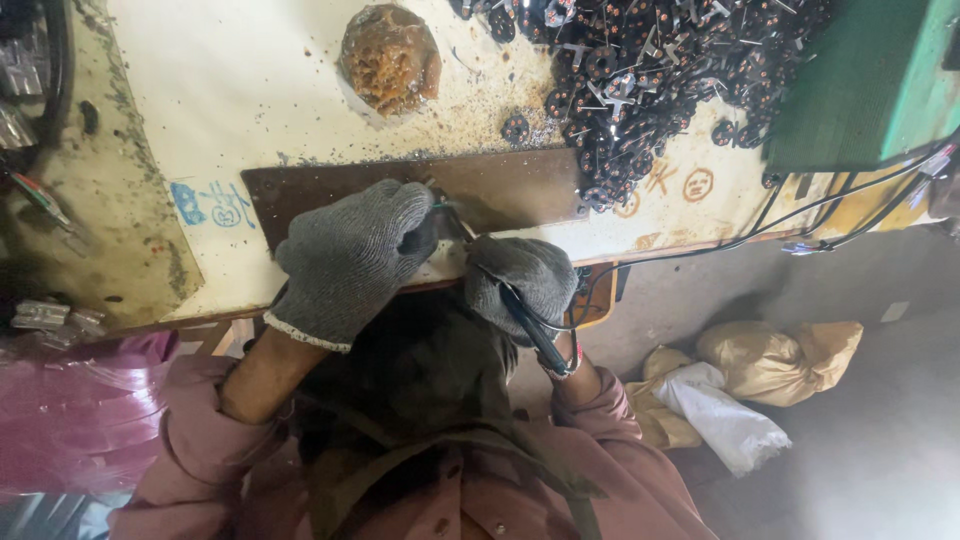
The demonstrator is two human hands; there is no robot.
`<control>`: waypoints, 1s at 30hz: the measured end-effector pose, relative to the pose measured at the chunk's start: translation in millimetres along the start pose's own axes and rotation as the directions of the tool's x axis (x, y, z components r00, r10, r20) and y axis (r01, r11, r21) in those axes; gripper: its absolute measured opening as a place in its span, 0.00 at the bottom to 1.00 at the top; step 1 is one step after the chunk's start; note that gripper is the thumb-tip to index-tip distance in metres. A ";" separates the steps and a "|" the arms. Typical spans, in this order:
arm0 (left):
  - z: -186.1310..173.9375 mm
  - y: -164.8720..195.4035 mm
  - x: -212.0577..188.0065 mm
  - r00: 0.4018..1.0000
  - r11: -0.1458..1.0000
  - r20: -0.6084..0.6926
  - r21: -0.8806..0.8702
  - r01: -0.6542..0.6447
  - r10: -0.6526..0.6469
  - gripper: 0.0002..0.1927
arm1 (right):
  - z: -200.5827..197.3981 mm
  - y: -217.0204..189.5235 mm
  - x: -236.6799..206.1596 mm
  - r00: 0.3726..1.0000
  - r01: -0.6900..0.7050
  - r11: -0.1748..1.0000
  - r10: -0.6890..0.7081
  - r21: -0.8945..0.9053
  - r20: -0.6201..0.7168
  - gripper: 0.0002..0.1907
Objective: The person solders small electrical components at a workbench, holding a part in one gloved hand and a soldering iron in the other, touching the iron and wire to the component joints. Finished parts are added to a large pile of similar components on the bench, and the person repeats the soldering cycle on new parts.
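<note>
Both my hands wear grey knit gloves and meet at the near edge of a dark brown board lying on the pale bench. My left hand is curled shut, pinching something small that its fingers hide. My right hand grips a black pen-shaped soldering iron, tip pointing up toward the left hand's fingertips. A heap of small dark copper-wound coils lies at the bench's far right.
A crusty brown lump sits on the bench behind the board. A green box stands at the right, with black cables running off it. Tan and white sacks lie on the floor. Pink plastic bag at left.
</note>
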State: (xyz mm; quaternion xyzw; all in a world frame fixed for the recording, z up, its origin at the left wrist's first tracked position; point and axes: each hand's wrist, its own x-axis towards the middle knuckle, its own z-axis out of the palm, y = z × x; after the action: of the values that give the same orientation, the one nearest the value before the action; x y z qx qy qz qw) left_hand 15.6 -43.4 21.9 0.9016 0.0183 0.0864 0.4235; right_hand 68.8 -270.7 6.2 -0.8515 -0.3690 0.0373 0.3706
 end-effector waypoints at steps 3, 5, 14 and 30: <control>0.0 0.9 -0.1 1.000 1.000 0.013 0.021 0.016 -0.016 0.07 | -1.9 -0.2 -1.3 0.999 -0.035 0.999 0.036 -0.038 0.037 0.11; 0.5 1.6 -0.2 0.999 0.998 0.026 0.046 0.031 -0.033 0.06 | -2.9 -0.8 -0.5 0.999 -0.015 0.999 0.017 -0.030 0.052 0.11; 8.7 -3.4 -1.9 0.995 0.991 0.023 0.096 0.090 -0.092 0.06 | -13.2 -6.0 17.5 0.983 -0.038 0.996 0.023 0.078 0.182 0.10; 5.1 -0.1 -0.5 0.998 0.996 0.008 0.055 0.069 -0.070 0.07 | 5.9 4.0 -1.4 0.998 -0.063 0.998 0.063 0.003 0.002 0.09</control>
State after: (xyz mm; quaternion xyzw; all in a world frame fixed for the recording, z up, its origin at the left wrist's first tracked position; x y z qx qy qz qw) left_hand 16.0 -47.2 18.6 0.9121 0.0499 0.0666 0.4014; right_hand 68.2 -269.8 -1.0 -0.8621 -0.3423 0.0502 0.3702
